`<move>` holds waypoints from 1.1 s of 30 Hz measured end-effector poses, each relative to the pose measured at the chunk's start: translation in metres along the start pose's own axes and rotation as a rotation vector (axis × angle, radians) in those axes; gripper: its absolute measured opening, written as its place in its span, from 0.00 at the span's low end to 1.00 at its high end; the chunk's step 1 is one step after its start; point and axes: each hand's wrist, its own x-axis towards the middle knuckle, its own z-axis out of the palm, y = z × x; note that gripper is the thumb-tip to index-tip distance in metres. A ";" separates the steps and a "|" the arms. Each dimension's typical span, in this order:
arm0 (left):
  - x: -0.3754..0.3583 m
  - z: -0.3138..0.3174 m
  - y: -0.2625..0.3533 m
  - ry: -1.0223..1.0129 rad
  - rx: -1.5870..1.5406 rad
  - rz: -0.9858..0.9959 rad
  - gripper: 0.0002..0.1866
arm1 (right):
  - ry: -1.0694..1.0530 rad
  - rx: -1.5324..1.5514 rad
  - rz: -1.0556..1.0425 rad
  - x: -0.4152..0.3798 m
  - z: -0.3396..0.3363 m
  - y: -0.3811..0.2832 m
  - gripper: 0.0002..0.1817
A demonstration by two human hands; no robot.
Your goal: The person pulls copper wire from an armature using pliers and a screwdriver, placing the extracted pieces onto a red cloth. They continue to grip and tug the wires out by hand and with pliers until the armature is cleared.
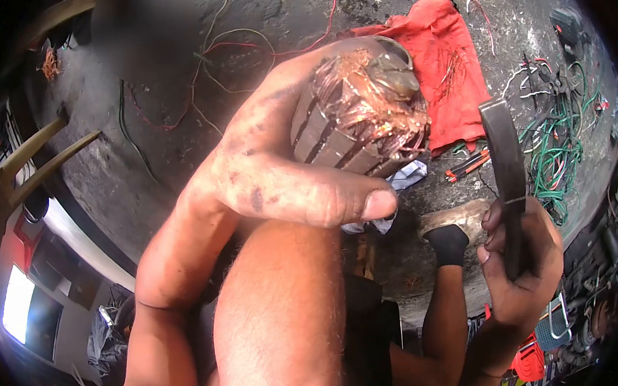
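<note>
Though near — armature (364, 122), bar (504, 148) (edges apart)

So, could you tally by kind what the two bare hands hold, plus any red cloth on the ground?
Slotted, dark, copper-wound metal cylinder, in the left hand: 1
Dark, flat, metal-looking bar, in the right hand: 1
Creased red cloth: 1
Total: 3

A dark, slotted cylindrical core (363, 115) is gripped in the left hand (261, 158), its end, matted with frayed copper strands, turned toward the camera. A dark, blunt-ended bar (504, 148) is held in the right hand (531, 263), tilted slightly, apart from the core.
</note>
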 end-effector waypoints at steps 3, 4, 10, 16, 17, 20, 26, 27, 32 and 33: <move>-0.003 0.009 0.001 0.118 -0.007 -0.050 0.37 | 0.026 -0.134 -0.041 -0.002 -0.001 -0.008 0.09; -0.002 0.008 0.000 0.085 0.124 0.075 0.36 | 0.033 -0.222 -0.050 -0.002 -0.002 -0.010 0.10; 0.000 0.011 0.023 0.126 0.298 -0.259 0.52 | -0.004 -0.432 -0.297 0.005 -0.016 -0.016 0.13; -0.002 0.007 0.012 0.019 0.562 0.057 0.45 | -0.146 -0.666 -0.347 0.021 -0.040 -0.031 0.12; -0.004 0.008 0.012 0.041 0.571 0.077 0.44 | -0.156 -0.678 -0.347 0.022 -0.041 -0.033 0.12; 0.000 0.012 0.004 0.139 0.512 0.223 0.28 | -0.194 -0.720 -0.346 0.028 -0.047 -0.043 0.12; 0.002 0.013 0.032 0.038 0.557 0.209 0.27 | -0.187 -0.663 -0.263 0.024 -0.054 -0.046 0.14; 0.003 0.011 0.026 0.038 0.553 0.209 0.27 | -0.200 -0.741 -0.336 0.030 -0.052 -0.052 0.16; 0.004 0.007 0.013 0.158 0.885 0.270 0.34 | -0.258 -0.920 -0.268 0.035 -0.055 -0.061 0.16; 0.003 0.008 0.015 0.166 0.918 0.235 0.38 | -0.267 -0.955 -0.251 0.035 -0.056 -0.062 0.16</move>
